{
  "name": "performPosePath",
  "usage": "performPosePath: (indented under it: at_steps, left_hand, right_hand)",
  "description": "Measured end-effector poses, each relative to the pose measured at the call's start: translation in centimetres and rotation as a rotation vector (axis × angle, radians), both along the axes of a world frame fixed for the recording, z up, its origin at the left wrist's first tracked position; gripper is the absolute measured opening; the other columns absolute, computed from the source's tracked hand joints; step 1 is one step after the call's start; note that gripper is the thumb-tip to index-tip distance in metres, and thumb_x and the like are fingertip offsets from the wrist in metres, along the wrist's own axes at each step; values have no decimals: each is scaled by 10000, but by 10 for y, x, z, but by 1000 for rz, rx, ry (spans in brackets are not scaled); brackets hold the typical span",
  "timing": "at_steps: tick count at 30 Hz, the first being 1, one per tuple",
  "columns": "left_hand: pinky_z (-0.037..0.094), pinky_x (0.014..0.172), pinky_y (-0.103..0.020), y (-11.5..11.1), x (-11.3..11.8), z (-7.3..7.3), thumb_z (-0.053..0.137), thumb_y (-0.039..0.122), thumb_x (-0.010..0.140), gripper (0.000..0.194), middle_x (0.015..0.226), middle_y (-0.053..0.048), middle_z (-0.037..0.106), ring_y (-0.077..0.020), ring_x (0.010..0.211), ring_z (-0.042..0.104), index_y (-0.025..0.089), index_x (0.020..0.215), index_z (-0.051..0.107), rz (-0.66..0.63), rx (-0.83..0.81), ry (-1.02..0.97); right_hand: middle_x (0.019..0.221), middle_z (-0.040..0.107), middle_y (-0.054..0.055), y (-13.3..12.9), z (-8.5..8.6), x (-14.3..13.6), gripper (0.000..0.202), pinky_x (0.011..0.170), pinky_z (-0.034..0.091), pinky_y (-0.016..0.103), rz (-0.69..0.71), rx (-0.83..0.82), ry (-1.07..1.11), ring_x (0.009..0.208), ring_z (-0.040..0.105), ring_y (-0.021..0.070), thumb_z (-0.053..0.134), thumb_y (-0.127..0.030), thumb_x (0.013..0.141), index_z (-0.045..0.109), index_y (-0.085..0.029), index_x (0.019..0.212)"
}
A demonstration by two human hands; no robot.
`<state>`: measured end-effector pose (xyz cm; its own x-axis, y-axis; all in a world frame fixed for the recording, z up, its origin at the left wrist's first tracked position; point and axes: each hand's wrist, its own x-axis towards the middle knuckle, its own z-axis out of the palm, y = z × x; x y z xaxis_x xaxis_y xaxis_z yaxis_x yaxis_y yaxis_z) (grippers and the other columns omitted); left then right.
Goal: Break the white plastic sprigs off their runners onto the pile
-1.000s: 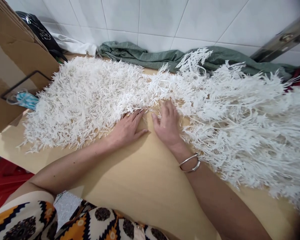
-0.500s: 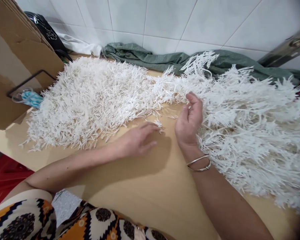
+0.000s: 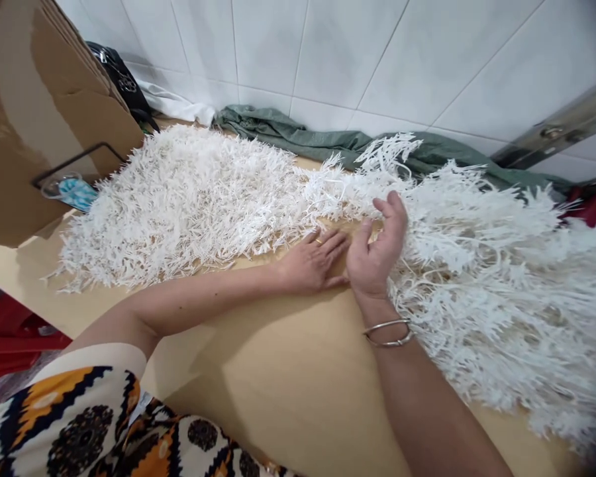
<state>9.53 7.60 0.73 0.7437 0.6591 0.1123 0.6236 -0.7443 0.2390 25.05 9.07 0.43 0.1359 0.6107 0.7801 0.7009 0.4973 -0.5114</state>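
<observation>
My left hand [image 3: 314, 262] lies palm down on the tan tabletop [image 3: 288, 371], fingers stretched to the right and spread, nothing held. Just beside its fingertips my right hand [image 3: 378, 250] stands on its edge, palm turned left, fingers loosely curled and apart, without anything in it. Behind the left hand spreads a heap of short white sprigs [image 3: 189, 199], thin and branching like plastic foliage. The back of my right hand rests against a larger pile of longer white sprigs [image 3: 506, 278]. A thin band of sprigs joins the two piles beyond my hands.
A cardboard box [image 3: 54, 119] with a wire handle and a blue-patterned item [image 3: 78, 193] stands at the left. Behind the piles, green cloth [image 3: 298, 136] runs along the tiled wall [image 3: 347, 53]. A black bag [image 3: 119, 79] and white cloth [image 3: 179, 103] are at the back left.
My left hand has moved right and flattened onto the tabletop, close to my right hand. The right hand's fingers have opened slightly. A small loose sprig near the left fingertips is no longer visible.
</observation>
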Motion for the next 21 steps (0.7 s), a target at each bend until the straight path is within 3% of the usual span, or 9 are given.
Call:
performPosePath:
  at_steps: [3, 5, 9, 12, 15, 18, 21]
  left_hand:
    - [214, 1353, -533, 0, -14, 4, 319, 715, 1045, 916, 1774, -212, 264, -369, 1666, 249, 50, 1672, 263, 142, 0, 3]
    - [252, 1334, -555, 3, -25, 7, 327, 717, 1042, 927, 1743, -255, 312, -410, 1610, 350, 15, 1645, 303, 250, -21, 25]
    - [362, 1272, -577, 24, -40, 13, 422, 660, 1038, 874, 1641, -346, 411, -467, 1517, 458, -49, 1548, 392, 461, -66, -17]
    - [387, 1253, -593, 37, -42, 13, 481, 575, 1040, 786, 1610, -357, 420, -485, 1505, 467, -29, 1535, 386, 584, -88, -94]
    - [408, 1245, -579, 40, -42, 11, 514, 549, 1031, 764, 1634, -321, 379, -468, 1496, 484, 36, 1569, 337, 619, -132, -173]
    - [429, 1235, -579, 39, -41, 11, 532, 521, 1025, 706, 1638, -312, 363, -460, 1498, 490, 55, 1532, 378, 624, -206, -231]
    - [432, 1238, -577, 38, -42, 13, 545, 495, 1018, 703, 1678, -317, 314, -450, 1522, 475, 65, 1543, 360, 621, -236, -267]
  right_hand:
    - [1615, 508, 179, -1, -2, -5, 417, 1269, 359, 664, 20, -60, -97, 1578, 409, 326, 455, -286, 1060, 575, -212, 1452]
    - [1685, 433, 163, -2, -1, -8, 484, 1295, 307, 672, 34, -111, -174, 1626, 316, 335, 477, -291, 1050, 521, -225, 1528]
    - [1769, 301, 124, -4, 0, -12, 612, 1315, 239, 692, 65, -187, -309, 1670, 188, 354, 516, -333, 1034, 399, -272, 1631]
    - [1795, 222, 115, -6, -3, -15, 606, 1301, 248, 701, 101, -213, -355, 1669, 172, 370, 508, -368, 1038, 405, -296, 1631]
    - [1780, 227, 168, -12, -1, -21, 636, 1283, 285, 685, 99, -248, -366, 1637, 248, 380, 490, -375, 1037, 377, -239, 1648]
    - [1733, 305, 246, -17, 15, -33, 695, 1211, 357, 683, -27, -359, -412, 1548, 367, 421, 514, -329, 1010, 347, -164, 1665]
    - [1763, 246, 240, -8, 42, -48, 676, 1091, 389, 702, -154, -447, -567, 1491, 378, 480, 490, -260, 1004, 370, -235, 1669]
